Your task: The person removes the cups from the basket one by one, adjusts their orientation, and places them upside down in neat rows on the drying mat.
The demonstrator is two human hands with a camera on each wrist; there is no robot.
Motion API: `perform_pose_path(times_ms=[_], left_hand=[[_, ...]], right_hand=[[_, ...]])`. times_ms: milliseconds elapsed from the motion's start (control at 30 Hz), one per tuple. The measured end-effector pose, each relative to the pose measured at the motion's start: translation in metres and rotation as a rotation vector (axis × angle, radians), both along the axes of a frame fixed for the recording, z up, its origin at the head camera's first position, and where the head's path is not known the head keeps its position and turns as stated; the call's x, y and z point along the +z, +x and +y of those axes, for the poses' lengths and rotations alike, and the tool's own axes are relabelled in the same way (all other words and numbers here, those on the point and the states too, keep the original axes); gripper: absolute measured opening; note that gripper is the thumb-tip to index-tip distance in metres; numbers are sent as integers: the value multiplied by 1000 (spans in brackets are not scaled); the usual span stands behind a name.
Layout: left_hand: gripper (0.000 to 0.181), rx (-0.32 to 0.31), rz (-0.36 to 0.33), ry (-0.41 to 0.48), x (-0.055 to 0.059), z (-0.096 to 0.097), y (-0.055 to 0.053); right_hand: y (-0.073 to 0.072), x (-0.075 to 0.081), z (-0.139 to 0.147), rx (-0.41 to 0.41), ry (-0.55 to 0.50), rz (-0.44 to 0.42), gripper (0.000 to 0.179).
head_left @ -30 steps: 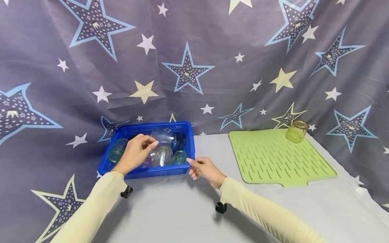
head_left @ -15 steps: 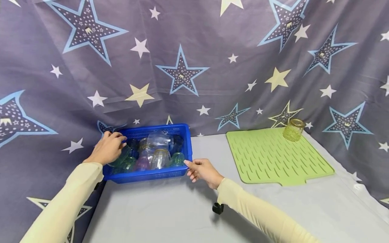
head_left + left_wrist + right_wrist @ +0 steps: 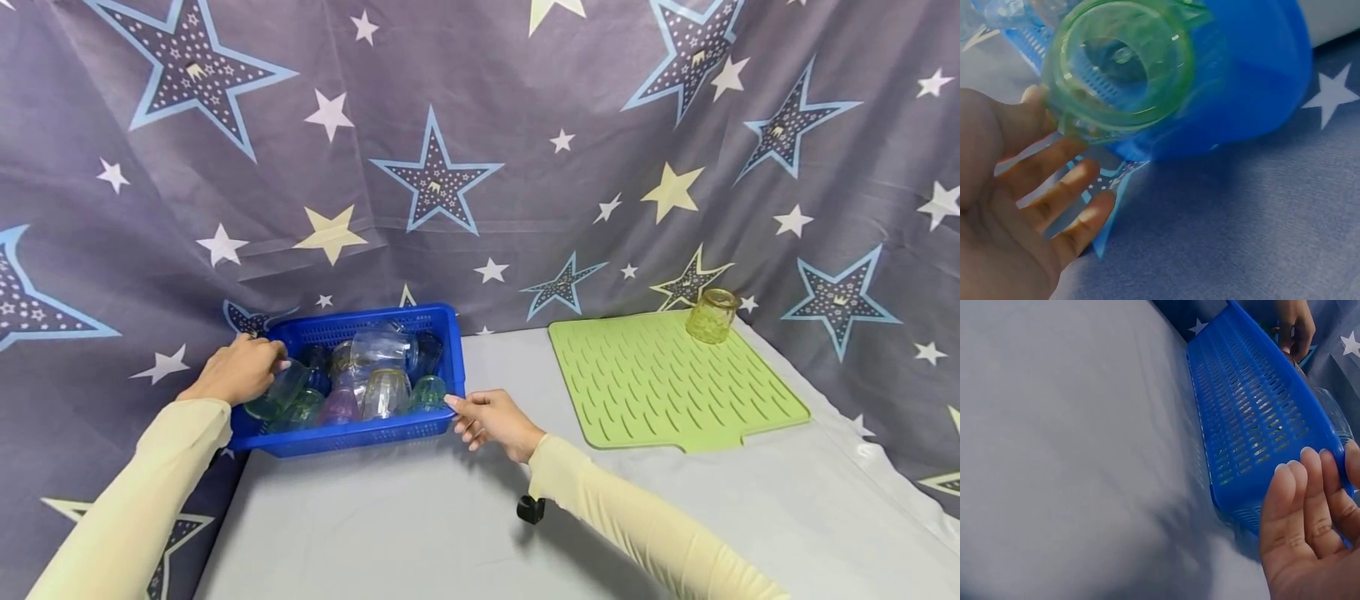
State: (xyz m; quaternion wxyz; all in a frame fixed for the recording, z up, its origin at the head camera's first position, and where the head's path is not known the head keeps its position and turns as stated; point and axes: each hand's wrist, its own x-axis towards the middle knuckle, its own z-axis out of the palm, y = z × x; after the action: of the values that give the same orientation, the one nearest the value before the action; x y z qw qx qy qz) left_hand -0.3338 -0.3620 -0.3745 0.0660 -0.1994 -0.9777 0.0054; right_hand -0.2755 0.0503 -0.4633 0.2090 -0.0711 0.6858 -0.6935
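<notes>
My left hand (image 3: 236, 369) reaches over the left end of the blue plastic basket (image 3: 360, 432) and pinches a green-tinted drinking glass (image 3: 279, 392) that lies tilted there. In the left wrist view, thumb and forefinger meet the wall of this glass (image 3: 1175, 75) near its rim, while the other fingers are spread. At the basket's front right corner, my right hand (image 3: 495, 421) pinches the rim between thumb and fingers. Beside the held glass, the basket carries a purple glass (image 3: 341, 406), a clear glass (image 3: 386, 393), a small green glass (image 3: 429, 393) and several others, partly overlapping.
A green ridged drying mat (image 3: 660, 392) lies on the grey-white table (image 3: 390, 517) to the right. One yellow-tinted glass (image 3: 711, 317) stands at its far right corner. The star-patterned curtain (image 3: 465, 242) hangs close behind the basket and along both sides.
My left hand has moved from above the basket's middle to its left end and taken hold of the green glass. My right hand keeps its grip on the corner. The head view has shifted slightly.
</notes>
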Motion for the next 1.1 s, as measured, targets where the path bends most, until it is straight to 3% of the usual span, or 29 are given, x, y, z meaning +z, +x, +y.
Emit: perform_pose_path(times_ms=[200, 433, 733, 867, 1100], left_hand=[[10, -30, 10, 62, 8, 2, -1], [11, 21, -44, 103, 16, 1, 3], [11, 83, -60, 129, 27, -2, 10], [12, 90, -33, 152, 27, -4, 15], [18, 92, 6, 216, 21, -9, 23]], right_hand=[[0, -2, 0, -3, 6, -1, 55], [0, -3, 0, -11, 8, 2, 45], [1, -2, -1, -14, 2, -4, 57], [2, 0, -1, -9, 0, -4, 62], [4, 1, -1, -16, 5, -1, 56]])
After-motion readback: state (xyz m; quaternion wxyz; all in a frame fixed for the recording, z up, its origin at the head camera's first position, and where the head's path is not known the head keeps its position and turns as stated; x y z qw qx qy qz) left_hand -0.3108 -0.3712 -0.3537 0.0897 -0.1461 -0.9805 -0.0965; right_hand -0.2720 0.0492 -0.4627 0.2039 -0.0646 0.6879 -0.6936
